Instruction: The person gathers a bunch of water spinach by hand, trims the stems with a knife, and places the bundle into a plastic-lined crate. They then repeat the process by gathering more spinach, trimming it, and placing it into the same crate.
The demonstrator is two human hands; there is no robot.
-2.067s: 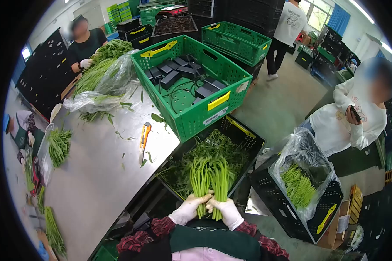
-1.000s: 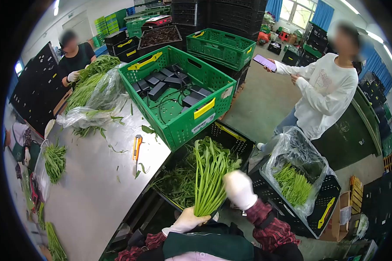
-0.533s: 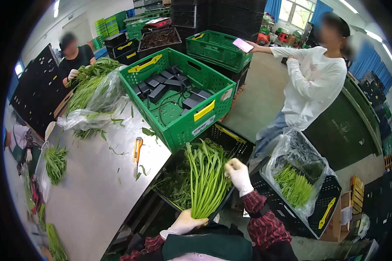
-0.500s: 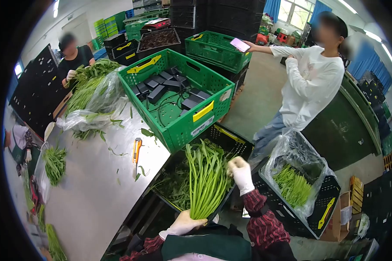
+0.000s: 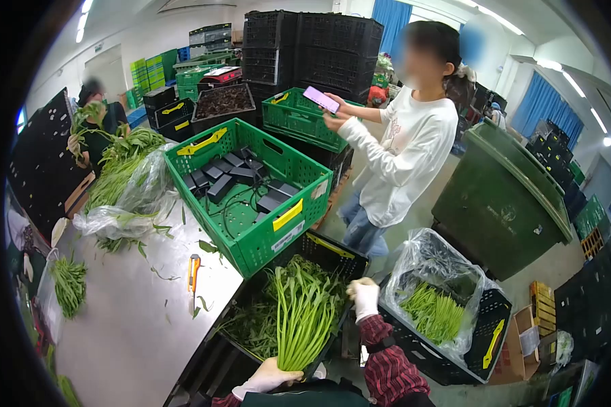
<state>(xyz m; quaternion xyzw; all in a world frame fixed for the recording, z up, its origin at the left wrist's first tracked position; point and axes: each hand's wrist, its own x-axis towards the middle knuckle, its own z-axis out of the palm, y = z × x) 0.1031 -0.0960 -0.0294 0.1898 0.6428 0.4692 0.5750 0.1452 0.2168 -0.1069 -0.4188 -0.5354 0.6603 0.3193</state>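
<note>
My left hand (image 5: 269, 375), in a pale glove, is closed round the lower stems of a bunch of leafy greens (image 5: 301, 319). The bunch stands over a black crate (image 5: 324, 245), stems toward me and leaves away. Loose leaves (image 5: 250, 321) lie in that crate under and beside the bunch. To the right of the bunch, above the crate's right side, is my gloved right hand (image 5: 364, 297). Its fingers are curled in, and I cannot tell whether they hold anything.
A green crate of black adapters (image 5: 288, 239) stands ahead. On the metal table (image 5: 125, 319) lie an orange utility knife (image 5: 193, 281) and piled greens (image 5: 119, 176). Cut greens (image 5: 433, 313) fill a plastic-lined crate at right. A person with a phone (image 5: 321, 100) stands beyond; another handles greens at left.
My view has shifted right. Both hands stay in nearly the same place by the bunch. The person in white has turned and now has both hands at the phone; the left co-worker lifts some greens.
</note>
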